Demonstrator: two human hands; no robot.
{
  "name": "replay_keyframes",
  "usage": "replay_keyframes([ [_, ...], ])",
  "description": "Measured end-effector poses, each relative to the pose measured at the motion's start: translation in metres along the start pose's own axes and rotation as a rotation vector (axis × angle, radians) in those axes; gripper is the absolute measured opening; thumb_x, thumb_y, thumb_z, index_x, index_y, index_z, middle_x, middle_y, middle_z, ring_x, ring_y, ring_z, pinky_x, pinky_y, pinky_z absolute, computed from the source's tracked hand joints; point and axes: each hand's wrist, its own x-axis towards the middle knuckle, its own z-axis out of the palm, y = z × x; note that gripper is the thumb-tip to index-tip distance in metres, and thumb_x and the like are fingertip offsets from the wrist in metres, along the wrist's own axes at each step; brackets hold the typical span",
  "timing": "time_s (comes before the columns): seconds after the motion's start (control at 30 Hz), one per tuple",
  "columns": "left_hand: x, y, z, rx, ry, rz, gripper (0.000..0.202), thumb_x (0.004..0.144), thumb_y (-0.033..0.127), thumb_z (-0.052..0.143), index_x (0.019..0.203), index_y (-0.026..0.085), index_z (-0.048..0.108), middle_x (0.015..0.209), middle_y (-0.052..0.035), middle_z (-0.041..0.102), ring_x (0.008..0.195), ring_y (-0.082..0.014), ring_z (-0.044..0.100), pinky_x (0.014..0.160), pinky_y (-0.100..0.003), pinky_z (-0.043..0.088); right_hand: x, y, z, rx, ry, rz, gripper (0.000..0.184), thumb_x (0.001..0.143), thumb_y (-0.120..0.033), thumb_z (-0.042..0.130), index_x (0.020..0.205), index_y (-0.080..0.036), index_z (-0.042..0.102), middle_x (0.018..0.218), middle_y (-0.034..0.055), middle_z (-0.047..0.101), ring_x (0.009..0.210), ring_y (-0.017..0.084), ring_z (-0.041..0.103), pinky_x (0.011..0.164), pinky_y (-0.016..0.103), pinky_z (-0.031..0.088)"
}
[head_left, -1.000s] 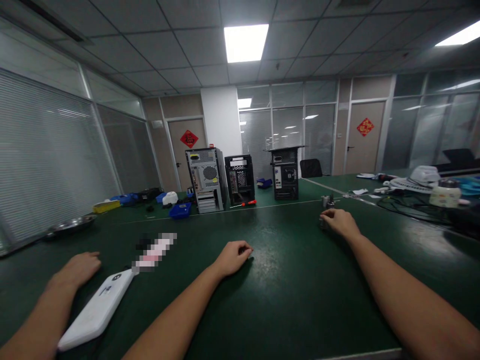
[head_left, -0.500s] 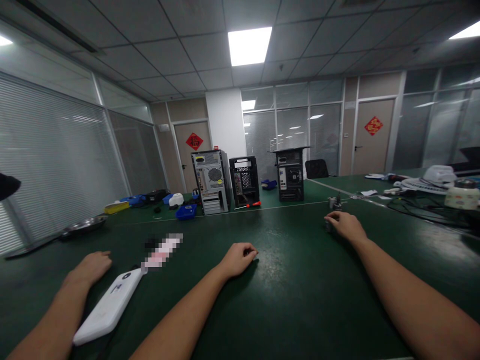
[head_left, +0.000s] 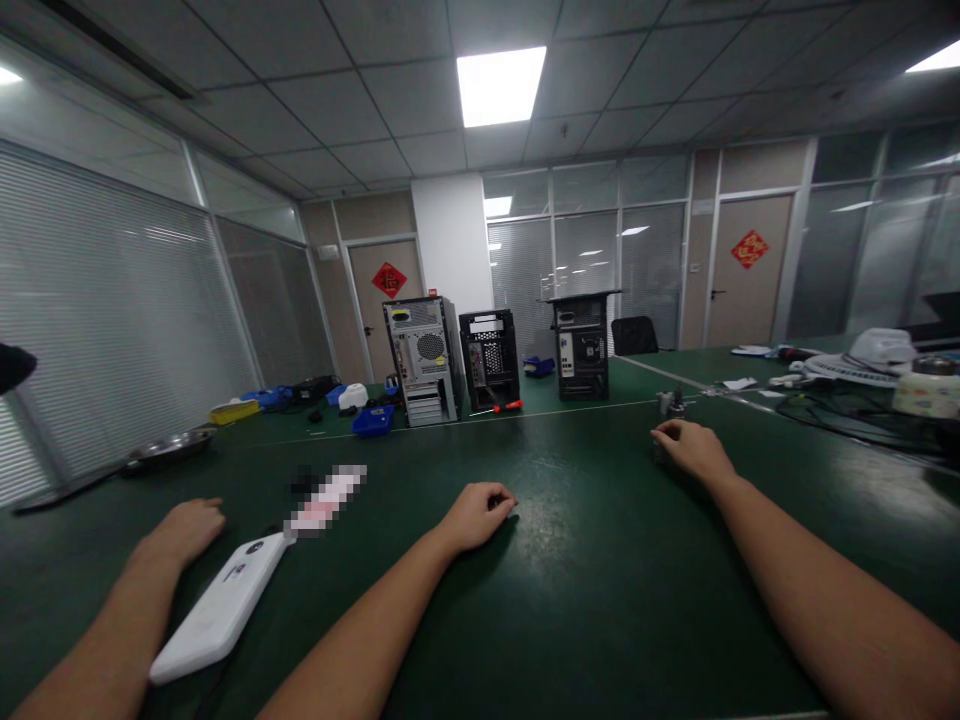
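Observation:
My left hand rests on the green table near its middle, curled into a loose fist with nothing showing in it. My right hand reaches farther out to the right, its fingers bent down around a small grey metal part on the table. A second small metal piece stands just beyond that hand. Another person's hand lies flat at the far left, beside a white oblong device.
Three computer cases stand at the far side, with a red-handled screwdriver in front. Blue bins, a yellow tray and a metal dish lie left. Cables and a white hat are at right.
The view has shifted slightly; the hands and the white device keep their places on the table.

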Motion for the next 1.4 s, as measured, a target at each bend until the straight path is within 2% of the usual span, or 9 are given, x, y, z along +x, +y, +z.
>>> replay_keyframes([
  [0.27, -0.002, 0.006, -0.005, 0.015, -0.015, -0.012, 0.032, 0.095, 0.039, 0.052, 0.102, 0.017, 0.075, 0.102, -0.0058, 0.075, 0.092, -0.0195, 0.066, 0.080, -0.027, 0.047, 0.001, 0.000, 0.000, 0.008, -0.022, 0.014, 0.038, 0.089, -0.049, 0.055, 0.105, -0.022, 0.076, 0.099, 0.0110, 0.076, 0.089, 0.027, 0.070, 0.076, 0.035, 0.048],
  [0.5, -0.005, 0.012, -0.008, 0.002, -0.019, -0.026, 0.032, 0.094, 0.038, 0.053, 0.102, 0.017, 0.076, 0.100, -0.0066, 0.075, 0.091, -0.0202, 0.066, 0.080, -0.027, 0.047, 0.002, 0.005, 0.004, 0.011, -0.031, -0.019, 0.035, 0.088, -0.044, 0.056, 0.107, -0.021, 0.075, 0.100, 0.0109, 0.076, 0.089, 0.027, 0.070, 0.078, 0.035, 0.049],
  [0.67, -0.004, 0.010, -0.007, 0.000, -0.026, -0.027, 0.032, 0.094, 0.038, 0.053, 0.102, 0.017, 0.076, 0.102, -0.0066, 0.075, 0.092, -0.0200, 0.066, 0.080, -0.027, 0.047, 0.004, 0.007, 0.005, 0.019, -0.042, -0.026, 0.034, 0.088, -0.043, 0.057, 0.106, -0.022, 0.076, 0.099, 0.0103, 0.076, 0.090, 0.027, 0.069, 0.077, 0.036, 0.048],
  [0.9, -0.002, 0.004, -0.004, 0.037, -0.023, -0.025, 0.033, 0.094, 0.039, 0.053, 0.103, 0.016, 0.076, 0.101, -0.0064, 0.075, 0.090, -0.0197, 0.065, 0.082, -0.027, 0.047, 0.004, 0.009, 0.004, 0.117, -0.083, 0.075, 0.036, 0.081, -0.049, 0.061, 0.095, -0.020, 0.079, 0.092, 0.0103, 0.076, 0.082, 0.026, 0.069, 0.071, 0.034, 0.047],
  [1.03, -0.003, 0.007, -0.006, 0.023, -0.035, -0.043, 0.032, 0.094, 0.038, 0.053, 0.104, 0.016, 0.076, 0.102, -0.0062, 0.075, 0.091, -0.0196, 0.066, 0.082, -0.026, 0.047, 0.000, 0.009, 0.001, 0.225, -0.161, 0.175, 0.038, 0.079, -0.054, 0.062, 0.088, -0.020, 0.076, 0.087, 0.0103, 0.075, 0.078, 0.026, 0.068, 0.067, 0.034, 0.047],
  [1.17, -0.004, 0.007, -0.006, 0.007, -0.029, -0.036, 0.032, 0.094, 0.037, 0.053, 0.104, 0.016, 0.075, 0.101, -0.0057, 0.075, 0.090, -0.0190, 0.065, 0.081, -0.026, 0.047, -0.001, 0.007, 0.001, 0.267, -0.225, 0.189, 0.038, 0.078, -0.057, 0.063, 0.078, -0.019, 0.073, 0.080, 0.0102, 0.074, 0.072, 0.025, 0.068, 0.064, 0.034, 0.047],
  [1.4, -0.005, 0.007, -0.008, -0.003, -0.017, -0.046, 0.031, 0.093, 0.036, 0.054, 0.102, 0.017, 0.076, 0.099, -0.0050, 0.075, 0.090, -0.0187, 0.066, 0.078, -0.026, 0.046, 0.010, 0.018, 0.011, 0.243, -0.151, 0.145, 0.042, 0.081, -0.056, 0.057, 0.090, -0.020, 0.076, 0.092, 0.0118, 0.076, 0.083, 0.029, 0.070, 0.069, 0.036, 0.050],
])
